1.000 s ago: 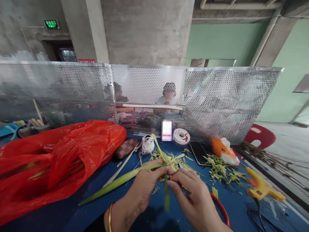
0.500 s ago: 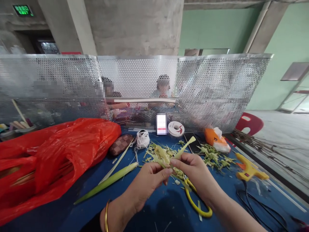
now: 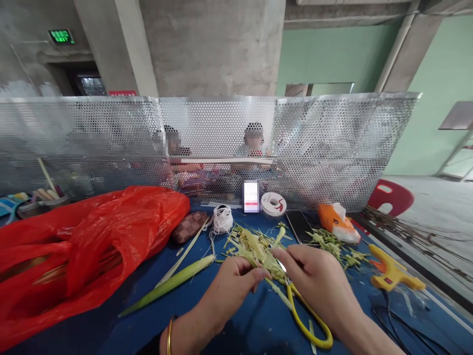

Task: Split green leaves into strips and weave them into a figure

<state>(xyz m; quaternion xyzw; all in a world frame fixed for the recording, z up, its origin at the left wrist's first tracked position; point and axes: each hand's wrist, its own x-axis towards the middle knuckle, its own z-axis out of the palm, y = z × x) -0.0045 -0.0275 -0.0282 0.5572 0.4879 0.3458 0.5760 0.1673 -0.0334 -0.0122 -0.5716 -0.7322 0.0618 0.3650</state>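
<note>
Pale green leaf strips (image 3: 280, 237) are pinched between my two hands above the table. My left hand (image 3: 229, 288), with a gold bangle at the wrist, is closed with thumb and forefinger on the lower part. My right hand (image 3: 325, 276) has its fingers curled shut at the upper part; its fingertips are partly hidden. One narrow strip hangs below toward the yellow-handled scissors (image 3: 313, 337), which lie under and beside my right hand. Behind my fingers spreads a heap of cut leaf scraps (image 3: 244, 239). A whole green leaf spear (image 3: 170, 288) lies to the left.
A red plastic bag (image 3: 121, 231) covers the left side. Along the back are a checkered pouch (image 3: 190, 226), white string (image 3: 222, 219), a ribbon spool (image 3: 273, 203), a phone (image 3: 299, 226) and tissues (image 3: 336, 222). A yellow glue gun (image 3: 391, 268) lies right. A perforated metal screen (image 3: 218, 123) stands behind.
My right hand has turned over, its back now facing up, and sits slightly farther right. The strip's free end now points more upright and shows less. The whole view has shifted slightly.
</note>
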